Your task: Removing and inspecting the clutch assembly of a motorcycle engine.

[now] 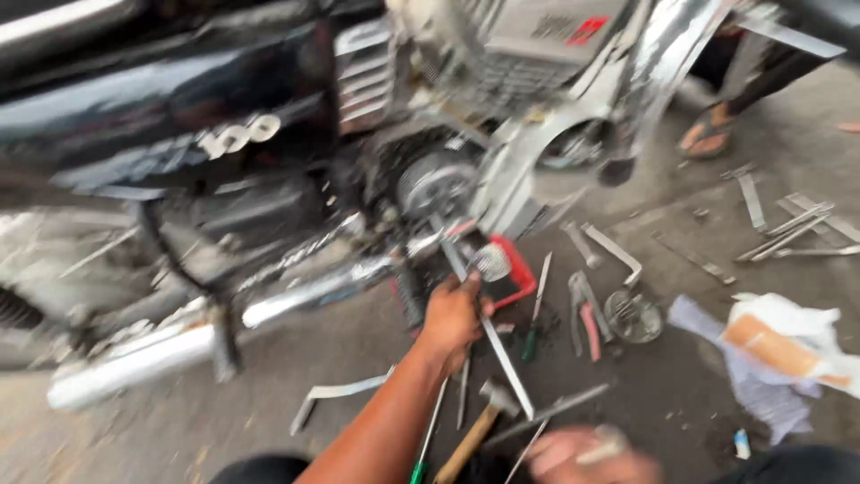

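My left hand point(452, 318) is stretched out toward the underside of a black motorcycle and is closed around a long flat metal bar point(506, 363). The bar slants up toward the exposed round clutch point(436, 184) in the open engine side. My right hand point(582, 455) is at the bottom edge, blurred, with a small pale metal piece point(611, 441) at its fingers; its grip is unclear. A wooden-handled hammer point(475, 430) lies between my hands.
The chrome exhaust pipe point(161, 345) runs low on the left. On the ground lie a green-handled screwdriver point(530, 336), red-handled pliers point(587, 318), a red tray point(518, 269), a round metal part point(633, 315), metal strips point(797, 235) and crumpled rags point(779, 350). Another person's sandalled foot point(708, 134) is at the top right.
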